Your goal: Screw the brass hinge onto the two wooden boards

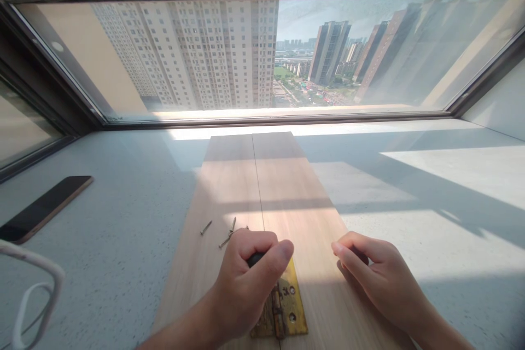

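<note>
My left hand [250,279] is closed in a fist around the black handle [255,258] of what looks like a screwdriver; its shaft is hidden. That fist is over a worn brass hinge [297,306] lying across the seam of two pale wooden boards [295,191]. Holes show in the hinge's right leaf; the hand covers much of the left leaf. My right hand [377,270] is closed at the boards' right edge, thumb and forefinger together. Something dark shows inside it, too hidden to name. Several loose screws [206,228] lie on the left board beyond my left hand.
The boards lie on a pale speckled sill [135,219] below a dark-framed window [262,123]. A phone [47,208] rests at the left. A white curved tube or cable [41,265] is nearer me at the left edge. Sunlight and shadow bands cross the surface.
</note>
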Tool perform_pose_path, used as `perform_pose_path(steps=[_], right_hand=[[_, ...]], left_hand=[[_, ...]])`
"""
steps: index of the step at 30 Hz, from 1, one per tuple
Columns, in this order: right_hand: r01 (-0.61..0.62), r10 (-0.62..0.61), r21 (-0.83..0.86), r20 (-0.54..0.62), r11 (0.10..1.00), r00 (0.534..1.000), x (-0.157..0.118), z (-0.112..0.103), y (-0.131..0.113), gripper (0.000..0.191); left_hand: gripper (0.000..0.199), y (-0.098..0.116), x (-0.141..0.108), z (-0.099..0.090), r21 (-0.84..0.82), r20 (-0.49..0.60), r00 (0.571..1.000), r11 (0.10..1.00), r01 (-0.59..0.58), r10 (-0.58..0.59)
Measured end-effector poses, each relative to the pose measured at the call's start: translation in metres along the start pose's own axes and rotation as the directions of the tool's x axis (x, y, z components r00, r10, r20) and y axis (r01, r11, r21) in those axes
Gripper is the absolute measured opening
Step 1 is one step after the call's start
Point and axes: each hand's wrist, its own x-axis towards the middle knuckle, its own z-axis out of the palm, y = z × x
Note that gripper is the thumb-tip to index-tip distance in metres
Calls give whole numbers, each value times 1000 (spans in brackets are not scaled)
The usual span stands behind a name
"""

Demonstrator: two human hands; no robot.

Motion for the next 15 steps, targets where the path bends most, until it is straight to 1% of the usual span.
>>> perform_pose_path(steps=[2, 4, 6, 8, 9, 11, 13, 14, 15], right_hand=[[7, -7, -5, -1, 1000, 1000, 1, 0, 0, 39], [8, -9, -7, -10, 1000, 1000, 1, 0, 0, 39], [10, -10, -11, -15, 1000, 1000, 1, 0, 0, 39], [14, -14, -14, -14, 1000, 1000, 1, 0, 0, 39], [14, -14, -16, -15, 1000, 1000, 0, 0, 0, 39], [12, -12, -18, -9, 1000, 1000, 0, 0, 0, 39], [2, -2, -21, 2, 1000, 1000, 0, 0, 2, 39], [-4, 5, -20, 6, 1000, 1000, 0, 1, 2, 39], [-10, 10, -17, 8, 1000, 1000, 0, 1, 2, 39]], left_hand=[[51, 1, 1, -3, -3, 58, 998, 1000, -13, 13], [50, 1, 3, -9, -26, 122, 993, 1000, 1, 2], [50, -1, 7, -14, -107, 200, 980, 994, 37, -15], [51, -4, 11, -18, -227, 261, 965, 971, 80, -18], [51, -5, 13, -20, -283, 270, 963, 954, 99, -20], [48, -9, 16, -21, -336, 237, 970, 933, 131, -51], [43, -10, 17, -20, -276, 185, 980, 954, 119, -68], [41, -9, 17, -20, -197, 172, 984, 976, 89, -55], [38, -7, 17, -20, -90, 168, 986, 995, 35, -19]])
